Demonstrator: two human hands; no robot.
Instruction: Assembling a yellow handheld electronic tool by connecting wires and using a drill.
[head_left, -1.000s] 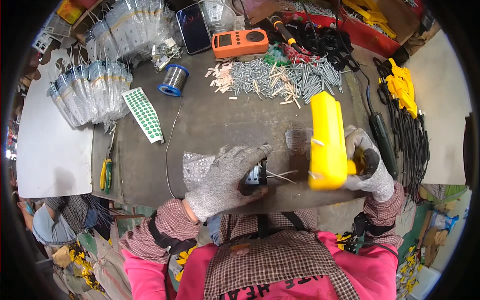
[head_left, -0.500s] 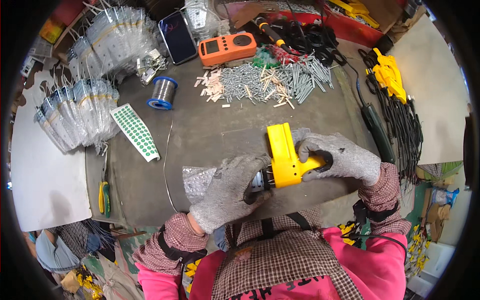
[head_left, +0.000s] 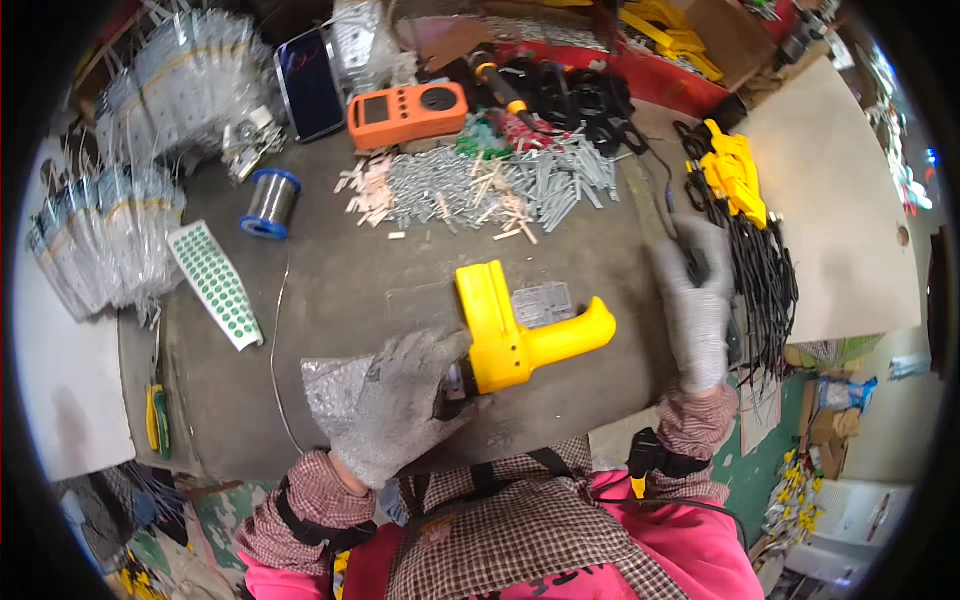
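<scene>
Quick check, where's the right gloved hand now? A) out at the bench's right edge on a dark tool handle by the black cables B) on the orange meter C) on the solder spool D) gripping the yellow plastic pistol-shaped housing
A: the right grey-gloved hand is at the bench's right edge on a dark tool handle beside the bundle of black cables, clear of the yellow plastic pistol-shaped housing, which only the left grey-gloved hand holds.

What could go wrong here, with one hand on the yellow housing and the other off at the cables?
1. Only the left hand steadies the yellow pistol-shaped housing, at its lower end near the table's front edge; it could tip or slide off.
2. The right hand reaches a dark tool beside the black cable bundle; a lead may snag.
3. The solder wire trailing from the spool runs toward the left hand and could catch.
</scene>
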